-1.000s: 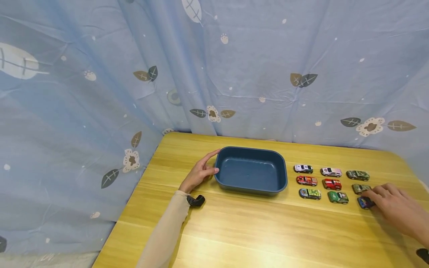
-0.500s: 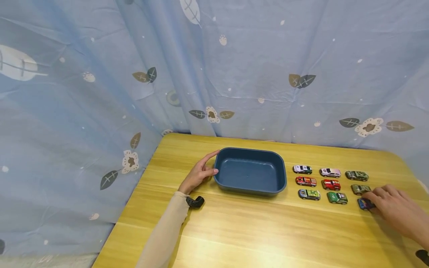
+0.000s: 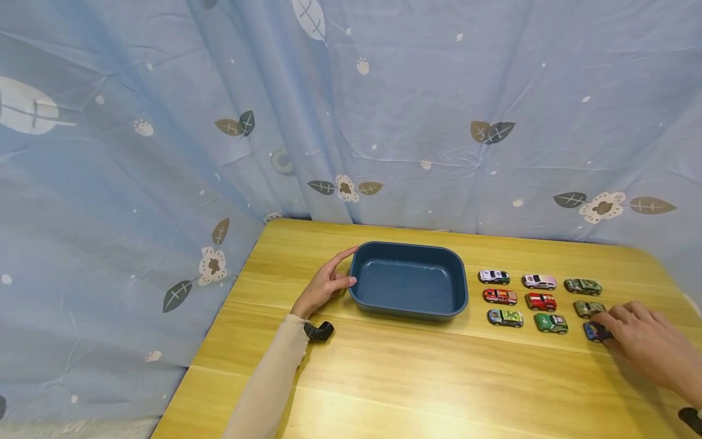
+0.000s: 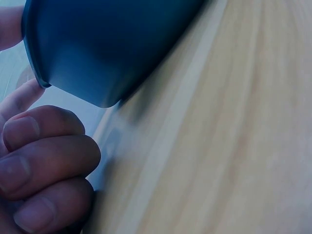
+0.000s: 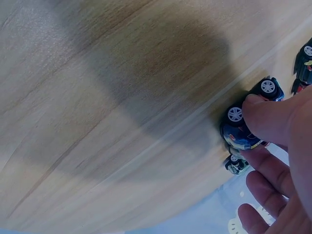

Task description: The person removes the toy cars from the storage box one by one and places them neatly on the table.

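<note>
A dark blue rectangular tub (image 3: pixel 408 285) stands on the wooden table. At its left end, my left hand (image 3: pixel 323 286) touches the rim with a stretched index finger at the far corner and the thumb lower down. The left wrist view shows the other fingers (image 4: pixel 53 163) folded beside the tub (image 4: pixel 112 53), off its wall. At the far right, my right hand (image 3: pixel 649 341) pinches a dark blue toy car (image 5: pixel 239 136) between thumb and fingers. This car is the nearest one in the right column; my hand hides part of it.
Several other toy cars stand in rows right of the tub: white (image 3: pixel 494 277), red-orange (image 3: pixel 499 296), yellow-green (image 3: pixel 505 317), pink-white (image 3: pixel 539 281), red (image 3: pixel 541 302), green (image 3: pixel 551 323) and two camouflage ones, one farther (image 3: pixel 583 286), one nearer (image 3: pixel 588 309). A blue patterned curtain (image 3: pixel 417 122) hangs behind the table.
</note>
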`<state>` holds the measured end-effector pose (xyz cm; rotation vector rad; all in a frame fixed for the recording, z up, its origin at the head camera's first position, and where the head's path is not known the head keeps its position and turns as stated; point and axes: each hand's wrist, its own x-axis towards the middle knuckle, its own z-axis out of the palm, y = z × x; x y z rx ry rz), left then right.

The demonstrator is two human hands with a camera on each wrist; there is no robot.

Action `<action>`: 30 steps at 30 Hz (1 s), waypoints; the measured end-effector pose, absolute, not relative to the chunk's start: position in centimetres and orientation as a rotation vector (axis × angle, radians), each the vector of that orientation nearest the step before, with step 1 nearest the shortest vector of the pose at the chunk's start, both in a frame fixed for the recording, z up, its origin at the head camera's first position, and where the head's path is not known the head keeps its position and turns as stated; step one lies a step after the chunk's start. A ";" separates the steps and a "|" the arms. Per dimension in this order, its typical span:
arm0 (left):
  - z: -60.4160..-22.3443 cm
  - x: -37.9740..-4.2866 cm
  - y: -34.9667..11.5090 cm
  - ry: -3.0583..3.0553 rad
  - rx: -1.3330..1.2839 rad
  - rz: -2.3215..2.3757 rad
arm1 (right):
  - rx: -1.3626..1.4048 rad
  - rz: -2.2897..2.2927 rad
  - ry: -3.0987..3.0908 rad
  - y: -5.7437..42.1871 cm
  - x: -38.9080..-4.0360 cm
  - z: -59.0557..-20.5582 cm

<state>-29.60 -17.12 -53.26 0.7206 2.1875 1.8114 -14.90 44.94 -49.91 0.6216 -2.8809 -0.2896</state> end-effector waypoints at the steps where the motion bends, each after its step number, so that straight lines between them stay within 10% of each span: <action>1: -53.3 -29.6 -17.1 2.190 0.720 1.810 | 0.620 -0.288 -2.881 44.9 -14.9 -49.9; 30: -53.8 -29.7 -17.0 2.200 0.698 1.786 | 0.522 -0.156 -2.792 45.4 -13.9 -50.2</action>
